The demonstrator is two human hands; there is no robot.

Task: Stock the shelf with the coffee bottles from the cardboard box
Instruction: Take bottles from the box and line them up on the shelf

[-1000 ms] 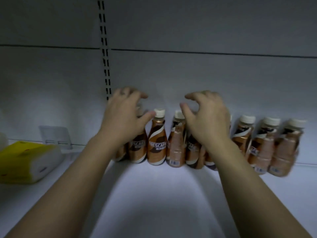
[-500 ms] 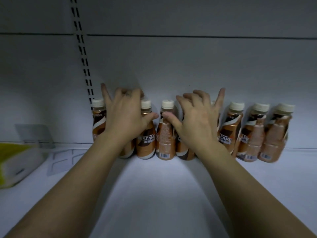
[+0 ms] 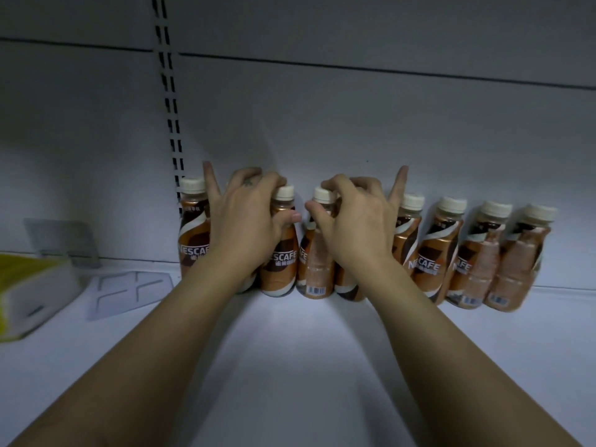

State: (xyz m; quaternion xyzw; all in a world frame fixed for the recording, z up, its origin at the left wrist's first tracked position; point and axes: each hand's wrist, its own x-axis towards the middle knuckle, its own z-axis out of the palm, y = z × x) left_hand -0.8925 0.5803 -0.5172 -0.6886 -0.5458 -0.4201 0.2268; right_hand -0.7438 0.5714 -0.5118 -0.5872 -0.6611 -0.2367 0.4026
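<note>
A row of brown coffee bottles with cream caps stands against the back wall of the white shelf [image 3: 290, 366]. My left hand [image 3: 245, 227] curls over one bottle that it mostly hides. Its thumb presses the neck of the neighbouring bottle [image 3: 280, 262]. Left of that hand stands the row's end bottle [image 3: 193, 233], untouched. My right hand [image 3: 354, 227] wraps around another hidden bottle, thumb against the bottle [image 3: 317, 269] between the hands. Three more bottles [image 3: 477, 262] lean slightly at the right end. The cardboard box is out of view.
A yellow and white pack [image 3: 29, 291] lies at the shelf's left edge. Behind it stands a clear plastic holder [image 3: 61, 240], with a flat white plastic divider [image 3: 129, 291] lying beside it. A slotted upright [image 3: 169, 101] runs down the back wall.
Both hands have closed down on the bottles, fingers curling over the caps and thumbs coming nearer each other. The leftmost bottle, hidden a second ago, now shows beside my left hand.
</note>
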